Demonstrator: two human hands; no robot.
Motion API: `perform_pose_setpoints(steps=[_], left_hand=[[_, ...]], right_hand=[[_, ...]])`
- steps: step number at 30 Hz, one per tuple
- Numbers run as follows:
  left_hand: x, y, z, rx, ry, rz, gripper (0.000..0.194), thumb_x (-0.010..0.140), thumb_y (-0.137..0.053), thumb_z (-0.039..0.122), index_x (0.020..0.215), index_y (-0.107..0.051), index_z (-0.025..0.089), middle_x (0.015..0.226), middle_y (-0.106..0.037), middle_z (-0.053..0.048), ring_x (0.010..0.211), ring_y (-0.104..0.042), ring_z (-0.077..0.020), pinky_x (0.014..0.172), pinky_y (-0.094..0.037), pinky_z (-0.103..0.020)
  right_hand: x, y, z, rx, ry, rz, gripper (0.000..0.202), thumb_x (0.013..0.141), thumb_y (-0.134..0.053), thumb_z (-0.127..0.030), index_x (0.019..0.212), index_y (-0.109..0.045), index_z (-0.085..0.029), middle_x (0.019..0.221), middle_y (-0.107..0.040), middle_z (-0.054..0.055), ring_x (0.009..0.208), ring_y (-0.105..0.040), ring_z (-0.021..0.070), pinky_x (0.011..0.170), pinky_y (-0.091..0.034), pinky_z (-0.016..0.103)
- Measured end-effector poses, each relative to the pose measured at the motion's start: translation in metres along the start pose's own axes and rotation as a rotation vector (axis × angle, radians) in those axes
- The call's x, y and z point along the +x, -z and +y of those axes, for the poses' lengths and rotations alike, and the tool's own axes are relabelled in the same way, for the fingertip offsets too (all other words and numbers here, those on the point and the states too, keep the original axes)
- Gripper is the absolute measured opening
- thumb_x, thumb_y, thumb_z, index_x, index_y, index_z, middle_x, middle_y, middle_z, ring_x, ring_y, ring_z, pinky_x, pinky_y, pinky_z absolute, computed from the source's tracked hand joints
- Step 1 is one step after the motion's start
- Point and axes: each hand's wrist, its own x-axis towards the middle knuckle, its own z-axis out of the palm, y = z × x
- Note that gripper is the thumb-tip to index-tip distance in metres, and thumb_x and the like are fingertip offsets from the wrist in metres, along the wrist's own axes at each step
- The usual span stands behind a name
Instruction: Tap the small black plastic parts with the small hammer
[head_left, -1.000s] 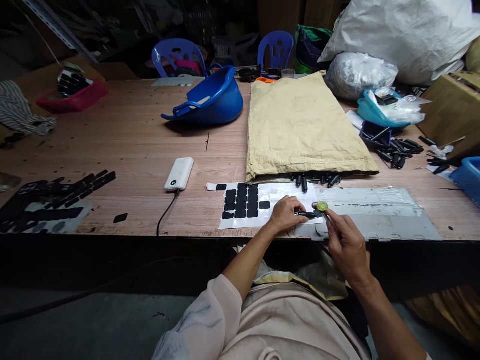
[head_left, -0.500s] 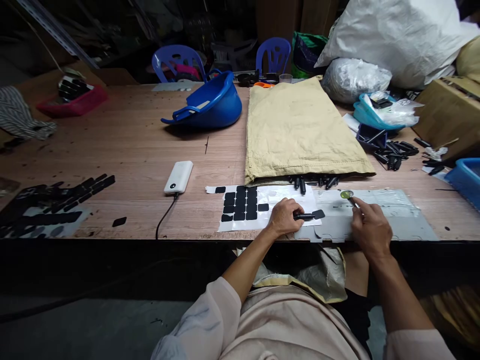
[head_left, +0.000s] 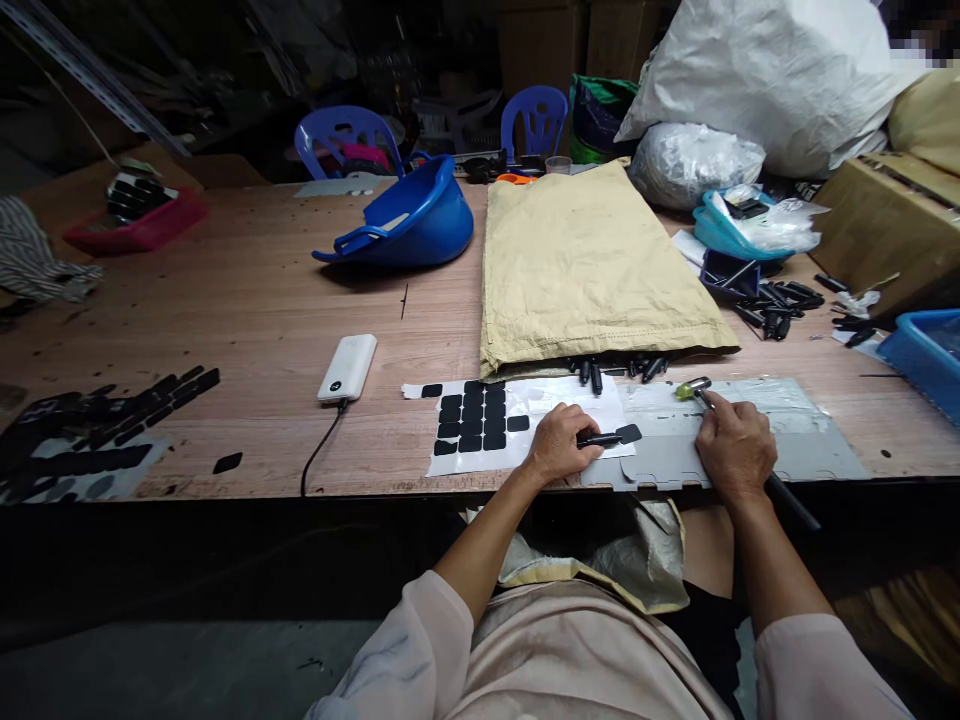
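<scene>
Hammer point(head_left: 694, 386) sits in your closed right grip point(head_left: 739, 445), its head beyond the knuckles. Your left grip point(head_left: 564, 440) pinches a rod point(head_left: 600, 440) over the sheet point(head_left: 551, 395); a patch point(head_left: 631, 433) lies at the rod's end, right of that grip. A loose pinch could let the rod roll; a stray swing could strike your left grip.

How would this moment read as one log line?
left hand: holds black stick, black patch at its tip | right hand: holds hammer, head over grey mat | white sheet: under left hand
</scene>
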Motion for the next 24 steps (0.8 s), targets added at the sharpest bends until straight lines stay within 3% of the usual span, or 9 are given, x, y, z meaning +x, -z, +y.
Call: perform_pose_setpoints(steps=[4,9,11,15,17,20,24], left_hand=[[-0.024,0.002,0.014,0.031,-0.089,-0.020,0.012,0.080,-0.081,0.023,0.091,-0.076,0.022,0.095,-0.070,-0.007,0.096,-0.063,-0.0262,0.088,-0.052,-0.040],[-0.086,-0.016,0.030,0.011,-0.250,-0.190,0.014,0.089,-0.072,0.026,0.103,-0.074,0.023,0.098,-0.069,-0.007,0.088,-0.066,-0.0220,0.076,-0.053,-0.033],[-0.107,-0.026,0.029,0.050,-0.203,-0.268,0.013,0.090,-0.071,0.025,0.103,-0.073,0.023,0.098,-0.068,-0.006,0.083,-0.067,-0.0204,0.071,-0.053,-0.031],[-0.127,-0.040,0.020,0.117,0.053,-0.361,0.010,0.090,-0.073,0.026,0.100,-0.074,0.024,0.104,-0.070,-0.005,0.081,-0.069,-0.0192,0.071,-0.055,-0.030],[-0.127,-0.040,0.021,0.090,0.116,-0.383,0.012,0.090,-0.073,0.026,0.102,-0.075,0.024,0.107,-0.072,-0.005,0.083,-0.071,-0.0196,0.074,-0.056,-0.030],[-0.113,-0.030,0.030,-0.035,0.082,-0.320,0.014,0.089,-0.075,0.027,0.102,-0.078,0.024,0.099,-0.075,-0.005,0.084,-0.071,-0.0201,0.076,-0.056,-0.031],[-0.055,-0.006,0.035,-0.156,0.074,0.012,0.013,0.092,-0.072,0.028,0.100,-0.078,0.020,0.085,-0.074,-0.005,0.075,-0.067,-0.0180,0.073,-0.053,-0.030]], right_hand=[[-0.001,-0.002,0.001,0.002,0.003,0.018,0.035,0.097,-0.055,-0.026,0.124,-0.077,-0.022,0.093,-0.059,0.009,0.081,-0.039,0.0195,0.071,-0.023,0.034],[-0.002,-0.003,0.002,0.013,0.010,0.012,0.038,0.091,-0.062,-0.022,0.126,-0.076,-0.023,0.096,-0.058,0.009,0.082,-0.038,0.0196,0.071,-0.023,0.034],[-0.002,-0.004,0.001,0.014,0.004,0.012,0.037,0.093,-0.061,-0.023,0.126,-0.076,-0.023,0.097,-0.059,0.009,0.082,-0.038,0.0194,0.071,-0.023,0.034],[-0.003,-0.003,0.000,0.008,-0.011,0.013,0.035,0.098,-0.055,-0.025,0.126,-0.076,-0.023,0.097,-0.059,0.009,0.081,-0.037,0.0191,0.071,-0.020,0.034],[-0.003,-0.004,-0.001,0.003,-0.009,0.011,0.035,0.099,-0.055,-0.025,0.126,-0.077,-0.022,0.096,-0.060,0.009,0.081,-0.038,0.0191,0.071,-0.020,0.034],[-0.003,-0.004,0.000,0.004,-0.004,0.016,0.034,0.098,-0.056,-0.025,0.126,-0.076,-0.023,0.097,-0.060,0.009,0.081,-0.038,0.0192,0.071,-0.021,0.034],[-0.004,-0.005,0.000,0.002,0.004,0.024,0.036,0.095,-0.058,-0.024,0.126,-0.076,-0.022,0.098,-0.061,0.010,0.082,-0.038,0.0193,0.071,-0.022,0.034]])
